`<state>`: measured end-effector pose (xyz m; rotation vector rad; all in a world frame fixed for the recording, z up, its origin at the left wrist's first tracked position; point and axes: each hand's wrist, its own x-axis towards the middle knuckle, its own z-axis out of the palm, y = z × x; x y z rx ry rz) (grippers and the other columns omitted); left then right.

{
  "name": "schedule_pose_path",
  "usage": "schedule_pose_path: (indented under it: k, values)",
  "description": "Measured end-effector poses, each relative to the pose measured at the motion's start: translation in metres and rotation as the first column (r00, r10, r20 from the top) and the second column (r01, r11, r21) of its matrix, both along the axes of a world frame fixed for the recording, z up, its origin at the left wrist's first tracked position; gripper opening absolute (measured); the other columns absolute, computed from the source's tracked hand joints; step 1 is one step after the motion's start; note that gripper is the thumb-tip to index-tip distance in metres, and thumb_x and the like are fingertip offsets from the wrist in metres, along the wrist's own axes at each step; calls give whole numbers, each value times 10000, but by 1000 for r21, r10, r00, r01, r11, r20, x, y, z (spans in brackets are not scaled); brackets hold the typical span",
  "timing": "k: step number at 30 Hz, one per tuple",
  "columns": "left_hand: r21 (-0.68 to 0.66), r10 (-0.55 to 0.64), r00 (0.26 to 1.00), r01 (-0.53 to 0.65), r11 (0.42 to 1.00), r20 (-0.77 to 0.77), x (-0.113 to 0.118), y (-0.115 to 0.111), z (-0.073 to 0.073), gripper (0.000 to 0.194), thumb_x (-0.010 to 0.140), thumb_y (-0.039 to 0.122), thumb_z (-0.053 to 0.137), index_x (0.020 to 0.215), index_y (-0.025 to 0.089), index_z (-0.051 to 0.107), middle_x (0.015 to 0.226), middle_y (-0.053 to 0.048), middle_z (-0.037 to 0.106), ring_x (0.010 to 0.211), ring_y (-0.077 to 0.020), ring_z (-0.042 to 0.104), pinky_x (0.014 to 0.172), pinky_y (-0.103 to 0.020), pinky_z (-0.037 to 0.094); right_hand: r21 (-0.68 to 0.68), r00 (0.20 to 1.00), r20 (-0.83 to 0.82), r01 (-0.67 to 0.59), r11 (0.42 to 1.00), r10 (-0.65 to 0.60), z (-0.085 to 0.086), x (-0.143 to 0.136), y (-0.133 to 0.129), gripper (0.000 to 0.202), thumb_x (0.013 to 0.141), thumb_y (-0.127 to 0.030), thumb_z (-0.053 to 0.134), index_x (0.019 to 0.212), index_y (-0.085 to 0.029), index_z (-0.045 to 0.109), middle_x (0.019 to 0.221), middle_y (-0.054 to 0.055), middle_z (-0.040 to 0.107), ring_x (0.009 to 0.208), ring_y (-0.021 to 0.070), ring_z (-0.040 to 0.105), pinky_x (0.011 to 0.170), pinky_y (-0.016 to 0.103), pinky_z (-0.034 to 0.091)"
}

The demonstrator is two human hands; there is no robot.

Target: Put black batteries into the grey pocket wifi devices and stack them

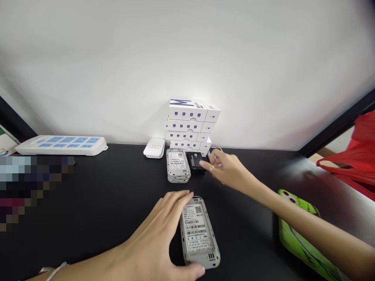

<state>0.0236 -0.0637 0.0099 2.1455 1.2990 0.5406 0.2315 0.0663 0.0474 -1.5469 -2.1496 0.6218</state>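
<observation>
My left hand (pixel 164 230) spans a grey-white pocket Wi-Fi device (pixel 199 230), fingers at its top end and thumb at its bottom. The device lies with its back off, showing a printed label and QR code in the battery bay. My right hand (pixel 224 166) is reaching to the black 3000 mAh batteries (pixel 197 162), thumb at their right side and fingers curled but apart; I see nothing held in it. To the batteries' left is a stack of similar uncovered devices (pixel 178 164). Part of a pale object behind my right fingers is hidden.
White boxes (pixel 187 125) are stacked against the wall, with white covers (pixel 154 148) left of them. A white and blue power strip (pixel 63 145) lies at the back left. On the right are a green phone case (pixel 304 234) and a red bag (pixel 357 156).
</observation>
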Motion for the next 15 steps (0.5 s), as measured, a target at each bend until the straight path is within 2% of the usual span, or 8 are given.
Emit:
schedule_pose_path:
  k: [3, 6, 9, 11, 14, 15]
  values:
    - [27, 50, 997, -51, 998, 57, 1, -4, -5, 969, 690, 371, 744, 1500, 286, 218, 1542, -106, 314, 1377, -389, 355, 1095, -623, 364, -177, 996, -89, -8, 984, -8, -2, -3, 26, 344, 775, -417, 680, 794, -241, 385, 431, -98, 470, 436, 127, 476, 503, 269, 343]
    - [43, 94, 993, -97, 994, 69, 3, -6, -7, 964, 676, 340, 747, 1491, 295, 232, 1525, -101, 342, 1367, -391, 365, 1091, -632, 359, -313, 988, -153, -29, 949, -20, -4, 1, 33, 409, 731, -366, 738, 935, -224, 413, 500, -90, 513, 447, 112, 470, 446, 240, 314]
    - [42, 95, 994, -98, 994, 60, 3, -6, -8, 986, 680, 337, 748, 1504, 292, 208, 1528, -111, 336, 1373, -403, 353, 1092, -637, 353, -424, 975, -222, -71, 903, -28, 0, 13, 26, 560, 721, -339, 761, 1133, -205, 407, 555, -97, 508, 454, 95, 453, 420, 223, 298]
    - [20, 73, 996, -74, 997, 44, 2, -5, -8, 1022, 691, 359, 748, 1519, 304, 151, 1542, -118, 303, 1384, -412, 333, 1085, -653, 347, -487, 953, -302, -146, 861, -9, 3, 22, 16, 633, 738, -323, 757, 1248, -216, 397, 582, -110, 475, 441, 78, 440, 414, 219, 296]
    - [-28, 52, 998, -51, 998, 41, 1, -3, -8, 1071, 701, 386, 744, 1525, 331, 63, 1571, -111, 232, 1403, -410, 301, 1088, -670, 326, -553, 894, -449, -279, 785, 2, 3, 31, -4, 589, 787, -321, 727, 1296, -263, 435, 612, -113, 457, 417, 47, 409, 405, 206, 269]
    - [-38, 65, 997, -63, 997, 52, 1, -3, -8, 1079, 698, 379, 746, 1524, 338, 53, 1574, -104, 224, 1404, -400, 305, 1094, -662, 324, -550, 872, -489, -306, 777, -2, 2, 31, -12, 565, 791, -320, 726, 1282, -265, 452, 620, -107, 481, 424, 45, 418, 408, 202, 275]
